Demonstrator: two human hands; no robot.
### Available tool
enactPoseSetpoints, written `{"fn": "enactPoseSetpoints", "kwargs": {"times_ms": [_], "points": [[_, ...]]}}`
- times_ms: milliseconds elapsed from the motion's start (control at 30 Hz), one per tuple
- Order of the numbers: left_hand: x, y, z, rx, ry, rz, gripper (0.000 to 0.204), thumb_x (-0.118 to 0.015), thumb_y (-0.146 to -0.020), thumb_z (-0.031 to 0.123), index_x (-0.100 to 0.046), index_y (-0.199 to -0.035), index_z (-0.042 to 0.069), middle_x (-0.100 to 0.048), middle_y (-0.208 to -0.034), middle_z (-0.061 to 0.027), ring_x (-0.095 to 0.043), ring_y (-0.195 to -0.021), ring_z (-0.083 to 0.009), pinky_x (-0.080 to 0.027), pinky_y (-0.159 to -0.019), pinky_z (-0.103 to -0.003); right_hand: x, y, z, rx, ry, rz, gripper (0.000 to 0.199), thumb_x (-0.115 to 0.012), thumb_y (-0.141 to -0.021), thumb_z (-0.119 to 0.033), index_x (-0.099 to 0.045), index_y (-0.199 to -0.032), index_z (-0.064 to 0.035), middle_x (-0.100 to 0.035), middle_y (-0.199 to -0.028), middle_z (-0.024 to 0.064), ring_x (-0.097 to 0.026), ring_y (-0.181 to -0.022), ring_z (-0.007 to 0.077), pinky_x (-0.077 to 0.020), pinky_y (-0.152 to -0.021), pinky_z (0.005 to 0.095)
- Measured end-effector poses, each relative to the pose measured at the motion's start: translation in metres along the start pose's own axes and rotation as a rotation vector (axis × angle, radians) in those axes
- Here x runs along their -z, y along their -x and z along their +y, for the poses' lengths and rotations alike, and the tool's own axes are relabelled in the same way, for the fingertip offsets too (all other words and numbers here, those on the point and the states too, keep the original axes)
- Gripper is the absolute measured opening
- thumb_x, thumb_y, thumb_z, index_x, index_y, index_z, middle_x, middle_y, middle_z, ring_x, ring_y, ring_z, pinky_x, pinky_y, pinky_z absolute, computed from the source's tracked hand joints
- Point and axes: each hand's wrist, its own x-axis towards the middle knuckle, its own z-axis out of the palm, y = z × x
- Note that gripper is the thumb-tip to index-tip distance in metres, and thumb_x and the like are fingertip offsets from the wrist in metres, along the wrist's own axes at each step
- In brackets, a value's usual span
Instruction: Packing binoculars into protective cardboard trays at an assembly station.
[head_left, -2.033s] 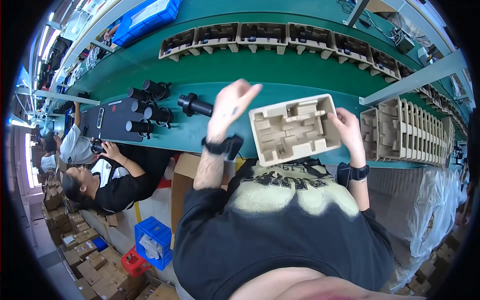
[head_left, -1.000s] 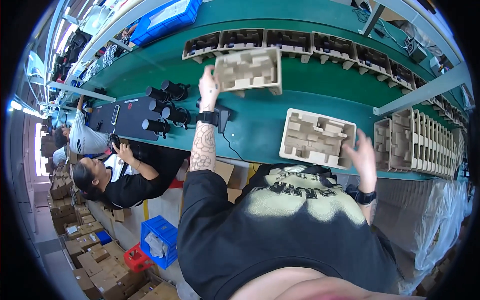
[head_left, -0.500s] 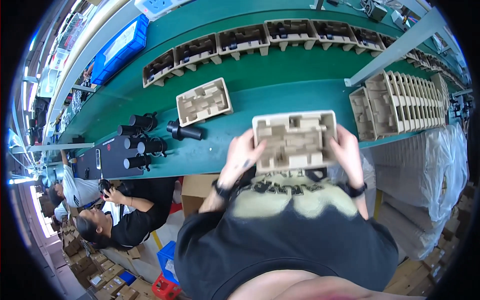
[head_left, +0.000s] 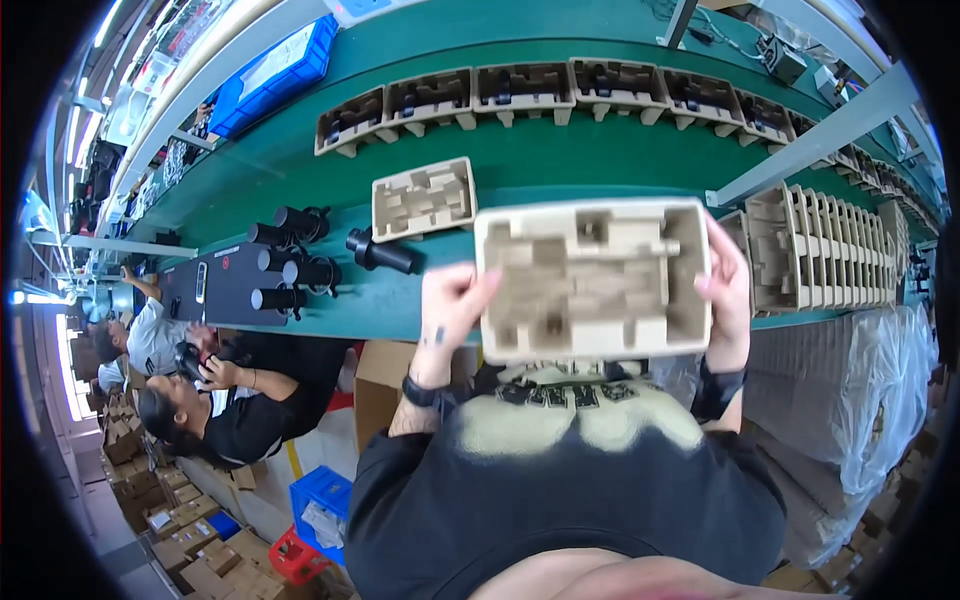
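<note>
Both hands hold one beige moulded-pulp tray (head_left: 595, 275), compartments up, above the near edge of the green conveyor belt (head_left: 560, 160). My left hand (head_left: 452, 305) grips its left edge and my right hand (head_left: 726, 290) its right edge. A second empty pulp tray (head_left: 423, 197) lies on the belt just beyond and to the left. Next to it, nearest my left hand, lies a black cylindrical part (head_left: 380, 252).
A row of filled pulp trays (head_left: 520, 90) runs along the belt's far side. Upright stacked trays (head_left: 820, 245) stand at right, beside a metal frame post (head_left: 810, 140). More black cylinders (head_left: 290, 255) sit left, a blue bin (head_left: 270, 70) beyond. A seated co-worker (head_left: 200, 400), cardboard boxes and a blue crate (head_left: 320, 500) are lower left.
My left hand set one tray down on the belt, then joined my right hand on a second tray. That tray has since risen closer to the camera.
</note>
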Motion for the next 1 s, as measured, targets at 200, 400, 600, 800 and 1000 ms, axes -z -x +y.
{"fn": "enactPoseSetpoints", "kwargs": {"times_ms": [200,400,600,800,1000], "points": [[-0.009,-0.014,-0.039,-0.123,0.198,0.242,0.022,-0.065,-0.087,0.024,-0.061,-0.077,0.004,-0.057,-0.065,0.0003,-0.051,-0.058,-0.005,-0.042,-0.054,-0.021,0.045,-0.075,0.018,0.159,0.244,0.226,0.061,-0.061,-0.08,-0.011,-0.04,-0.136,0.0026,-0.058,-0.122,0.0121,-0.059,-0.105,0.0174,-0.0463,-0.092,0.0282],[-0.067,0.001,-0.084,0.035,-0.333,-0.277,0.021,-0.061,-0.089,0.026,-0.061,-0.089,0.005,-0.06,-0.071,-0.0017,-0.057,-0.064,-0.0079,-0.047,-0.059,-0.023,0.104,-0.181,0.102,-0.204,0.539,-0.098,0.055,-0.057,-0.08,-0.004,-0.039,-0.132,-0.0008,-0.063,-0.082,0.0044,-0.059,-0.065,0.0102,-0.048,-0.054,0.0238],[-0.062,0.015,-0.094,0.179,-0.136,-0.443,0.031,-0.062,-0.087,0.034,-0.059,-0.086,0.003,-0.062,-0.065,-0.0055,-0.06,-0.059,-0.0139,-0.048,-0.057,-0.029,0.098,-0.182,0.199,-0.526,0.738,-0.379,0.059,-0.061,-0.08,-0.009,-0.036,-0.132,-0.0001,-0.064,-0.088,0.0112,-0.061,-0.065,0.0145,-0.0507,-0.055,0.0267],[-0.072,0.022,-0.091,0.205,-0.081,-0.312,0.029,-0.064,-0.086,0.03,-0.059,-0.08,0.002,-0.06,-0.06,-0.0052,-0.059,-0.058,-0.013,-0.047,-0.056,-0.028,0.092,-0.159,0.144,-0.188,1.203,-0.28,0.064,-0.062,-0.083,-0.025,-0.036,-0.135,0.0011,-0.064,-0.1,0.0183,-0.064,-0.088,0.0251,-0.0503,-0.079,0.0323],[-0.081,0.007,-0.105,0.142,-0.311,-0.421,0.03,-0.064,-0.086,0.028,-0.059,-0.073,0.001,-0.056,-0.055,-0.008,-0.055,-0.053,-0.0118,-0.043,-0.051,-0.03,0.127,-0.013,0.061,-0.378,1.227,0.195,0.037,-0.06,-0.085,-0.031,-0.064,-0.103,0.0011,-0.065,-0.088,0.0195,-0.064,-0.084,0.0231,-0.0487,-0.072,0.0325]]}}
